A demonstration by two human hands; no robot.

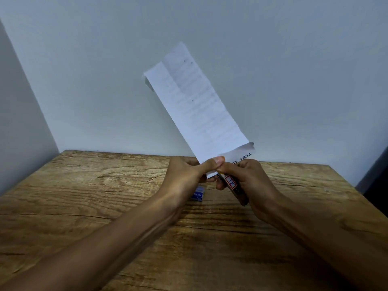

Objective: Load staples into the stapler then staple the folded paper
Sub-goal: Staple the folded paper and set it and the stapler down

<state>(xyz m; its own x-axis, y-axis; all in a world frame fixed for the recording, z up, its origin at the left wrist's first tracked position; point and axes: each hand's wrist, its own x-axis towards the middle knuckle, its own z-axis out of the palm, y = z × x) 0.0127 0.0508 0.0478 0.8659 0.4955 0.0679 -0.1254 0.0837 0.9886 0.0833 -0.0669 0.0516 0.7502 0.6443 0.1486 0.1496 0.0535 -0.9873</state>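
A long folded white paper (195, 106) stands up above the table, leaning to the upper left. My left hand (189, 175) pinches its bottom end between thumb and fingers. My right hand (249, 181) grips a dark stapler (235, 189) with a white label marked in red. The stapler's front end meets the paper's lower corner right beside my left thumb. A small blue staple box (198, 194) lies on the table under my left wrist, partly hidden by it.
The wooden table (105, 196) runs back to a pale wall, with a wall corner at the left. A slip of white paper with printed digits (243, 156) shows behind my right hand. A dark object stands at the right edge (378, 175).
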